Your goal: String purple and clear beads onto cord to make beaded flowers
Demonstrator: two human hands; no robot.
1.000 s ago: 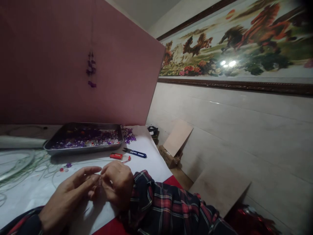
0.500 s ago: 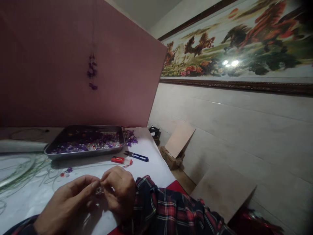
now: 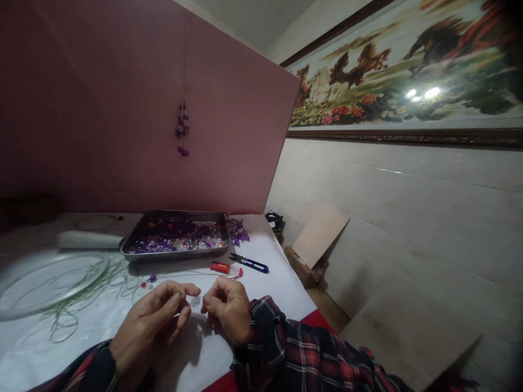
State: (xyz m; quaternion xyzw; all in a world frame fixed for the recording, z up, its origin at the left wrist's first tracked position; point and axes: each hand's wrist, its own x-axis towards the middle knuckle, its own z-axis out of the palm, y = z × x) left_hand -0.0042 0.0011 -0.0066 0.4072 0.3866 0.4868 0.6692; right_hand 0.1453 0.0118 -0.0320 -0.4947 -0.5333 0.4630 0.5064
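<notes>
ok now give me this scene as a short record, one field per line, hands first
Left hand: fingers curled, beside the small clear piece
Right hand: fingers bent in, apart from the left hand
Small clear piece: between the hands; grip unclear
Tray: holds mixed beads; more lie at its right side
Scissors: blue, beside the red lighter
Green cord: loose loops, left of table
Pink board: purple strand hanging before it
</notes>
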